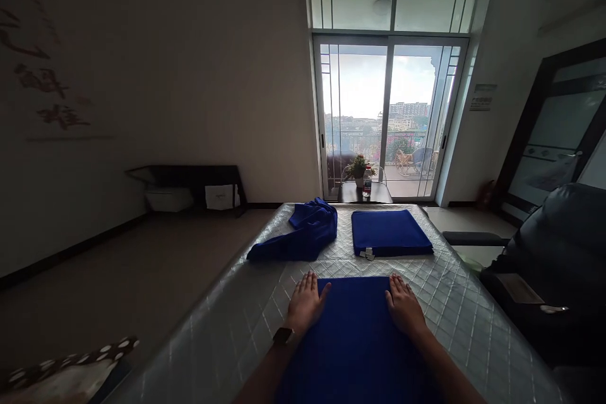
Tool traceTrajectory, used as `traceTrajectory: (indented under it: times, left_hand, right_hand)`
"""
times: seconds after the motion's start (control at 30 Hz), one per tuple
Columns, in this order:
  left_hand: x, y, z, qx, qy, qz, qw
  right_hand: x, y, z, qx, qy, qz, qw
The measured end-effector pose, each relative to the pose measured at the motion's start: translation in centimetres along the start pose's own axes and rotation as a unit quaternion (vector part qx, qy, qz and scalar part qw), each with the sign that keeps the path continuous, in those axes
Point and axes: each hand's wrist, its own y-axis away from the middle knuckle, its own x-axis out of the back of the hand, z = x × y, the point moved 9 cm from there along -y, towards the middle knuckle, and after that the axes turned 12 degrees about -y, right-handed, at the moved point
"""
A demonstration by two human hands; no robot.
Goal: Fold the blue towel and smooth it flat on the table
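A flat length of blue cloth (357, 334) lies in front of me on a silvery quilted mattress (255, 322). My left hand (307, 302) rests flat at its far left corner, fingers stretched forward and thumb on the fabric; a dark watch sits on that wrist. At the far right corner lies my right hand (404, 303), also flat with fingers extended. Beyond the hands, a neat stack of folded blue cloth (391, 230) with white tags stands to the right. A crumpled blue cloth (307, 233) lies to the left of it.
Past the mattress's far edge stands a small table (348, 192) with a potted plant (358, 167) and a bottle (367, 182), before a sliding glass door. A black leather armchair (563, 246) is at the right. Along the left wall sits a low dark shelf (199, 177).
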Motion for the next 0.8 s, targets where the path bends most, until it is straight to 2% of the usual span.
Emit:
traceTrajectory:
  times: [0.07, 0.2, 0.27, 0.33, 0.4, 0.47, 0.53, 0.8]
  left_hand:
    - [1.0, 0.1, 3.3, -0.041, 0.017, 0.006, 0.999]
    - [2.3, 1.3, 13.2, -0.162, 0.087, 0.013, 0.983]
    - [2.4, 1.8, 17.5, -0.200, 0.119, 0.018, 0.972]
    - [2.2, 2.1, 20.1, -0.218, 0.136, 0.027, 0.966]
    - [2.0, 2.2, 20.9, -0.217, 0.140, 0.040, 0.965]
    - [1.7, 2.2, 19.9, -0.206, 0.131, 0.048, 0.969]
    - [1.5, 2.1, 17.6, -0.189, 0.113, 0.047, 0.974]
    - [0.0, 1.4, 2.5, -0.068, 0.037, 0.027, 0.997]
  right_hand:
    - [0.0, 0.0, 0.0, -0.001, -0.001, 0.002, 1.000]
    - [-0.2, 0.0, 0.2, -0.007, 0.002, 0.000, 1.000]
    - [-0.4, 0.0, 0.2, -0.002, 0.013, -0.007, 1.000]
    - [-0.5, -0.1, 0.2, 0.003, 0.029, -0.012, 1.000]
    - [-0.6, -0.1, 0.3, 0.005, 0.038, -0.013, 0.999]
    - [-0.6, -0.2, 0.3, 0.005, 0.034, -0.010, 0.999]
    - [-0.5, -0.2, 0.3, 0.005, 0.024, -0.004, 1.000]
    - [-0.6, -0.2, 0.6, -0.002, 0.007, 0.003, 1.000]
